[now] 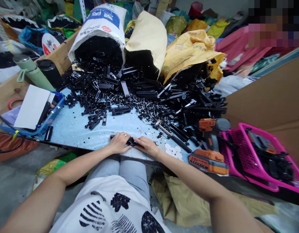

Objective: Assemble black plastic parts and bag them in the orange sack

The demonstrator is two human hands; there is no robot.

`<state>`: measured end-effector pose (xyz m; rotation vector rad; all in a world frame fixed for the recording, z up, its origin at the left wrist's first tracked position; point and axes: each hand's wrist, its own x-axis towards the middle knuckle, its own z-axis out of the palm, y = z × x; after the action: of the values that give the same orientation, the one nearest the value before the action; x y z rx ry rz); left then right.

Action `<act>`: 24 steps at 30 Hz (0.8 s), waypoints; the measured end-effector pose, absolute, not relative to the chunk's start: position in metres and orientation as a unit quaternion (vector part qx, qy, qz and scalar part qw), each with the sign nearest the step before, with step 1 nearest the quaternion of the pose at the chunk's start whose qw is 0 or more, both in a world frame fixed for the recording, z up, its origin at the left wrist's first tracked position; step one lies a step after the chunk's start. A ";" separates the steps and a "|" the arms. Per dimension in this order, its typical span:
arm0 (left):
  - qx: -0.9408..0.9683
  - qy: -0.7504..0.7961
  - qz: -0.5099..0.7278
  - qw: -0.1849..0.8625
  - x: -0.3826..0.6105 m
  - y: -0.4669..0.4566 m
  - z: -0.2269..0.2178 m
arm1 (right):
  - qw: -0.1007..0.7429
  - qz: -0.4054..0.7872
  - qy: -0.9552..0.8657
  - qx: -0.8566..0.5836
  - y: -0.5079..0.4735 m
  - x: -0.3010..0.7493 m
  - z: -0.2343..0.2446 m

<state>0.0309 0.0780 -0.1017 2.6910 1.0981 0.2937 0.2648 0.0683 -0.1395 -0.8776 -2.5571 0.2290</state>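
Observation:
Both my hands rest at the near edge of the light blue table (74, 129), side by side. My left hand (119, 142) and my right hand (146, 145) are closed on a long black plastic part (130, 141) lying flat between them; its ends are hidden under my fingers. A ring shows on my left hand. Just beyond lies a big heap of black plastic parts (144, 94), and small white discs (174, 151) sit to the right of my right hand.
An orange cordless drill (209, 145) stands at the right, beside a pink basket (239, 152) of tools. Open sacks (100, 35) spill parts at the back. A blue tray (40, 113) with paper, a green bottle (32, 72) and a black cup (50, 72) sit left.

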 end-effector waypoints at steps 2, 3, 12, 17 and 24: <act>0.916 0.370 0.103 0.112 0.031 0.078 -0.101 | 0.197 0.089 -0.934 -0.283 0.076 0.267 -0.138; 0.917 0.370 0.101 0.111 0.031 0.077 -0.101 | 0.192 0.090 -0.937 -0.279 0.078 0.268 -0.137; 0.930 0.348 0.116 -0.025 -0.005 0.079 -0.096 | 0.128 -0.006 -0.879 -0.458 0.067 0.281 -0.116; 0.909 0.340 0.230 -0.066 -0.047 0.078 -0.105 | 0.096 -0.029 -0.897 -0.431 0.064 0.289 -0.113; 0.869 0.401 0.288 -0.022 -0.053 0.072 -0.113 | 0.107 0.004 -0.905 -0.412 0.059 0.283 -0.121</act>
<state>-0.0531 0.0721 -0.1134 2.7694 1.2783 0.9186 0.2826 0.0594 -0.1210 -1.2125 -2.6632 0.0128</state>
